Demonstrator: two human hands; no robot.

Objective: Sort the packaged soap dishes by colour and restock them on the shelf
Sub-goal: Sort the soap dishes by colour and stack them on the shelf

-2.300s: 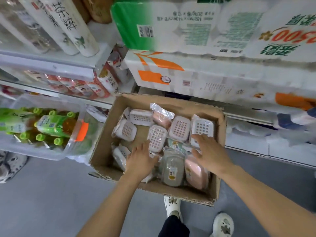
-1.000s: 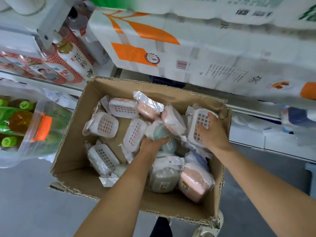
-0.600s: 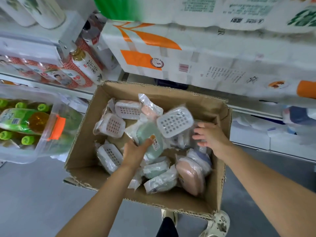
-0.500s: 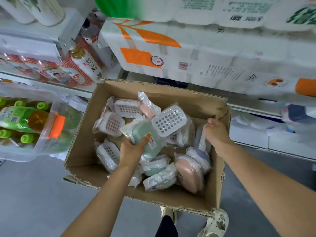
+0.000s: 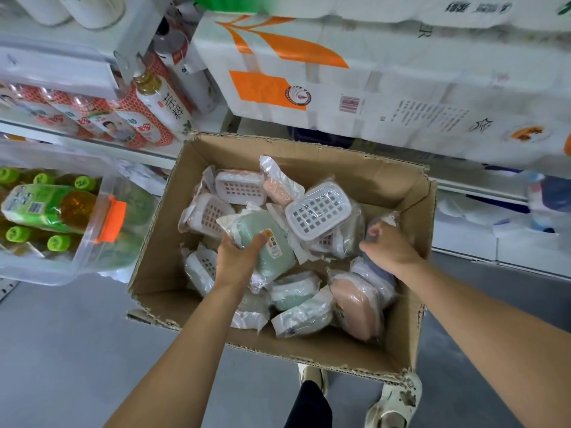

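Observation:
An open cardboard box point(image 5: 312, 151) on the floor holds several plastic-wrapped soap dishes in white, pink, green and blue-grey. My left hand point(image 5: 236, 259) grips a wrapped green soap dish point(image 5: 265, 242) lifted over the box's middle. A white grid-topped dish point(image 5: 319, 210) lies tilted on the pile just right of it. My right hand point(image 5: 387, 248) curls round a blue-grey wrapped dish point(image 5: 378, 225) against the box's right wall. A pink dish point(image 5: 355, 301) and pale green dishes point(image 5: 293, 293) lie at the near side.
Large toilet-paper packs point(image 5: 355, 75) fill the shelf behind the box. To the left stands a clear plastic bin point(image 5: 102, 230) of green-capped bottles, with bottles point(image 5: 160, 103) on a shelf above. Grey floor point(image 5: 61, 350) spreads left; my shoes point(image 5: 392, 403) show below the box.
My left hand has lifted the green dish out of the pile. My right hand let go of a white dish, moved to the box's right wall and closed on a blue-grey one.

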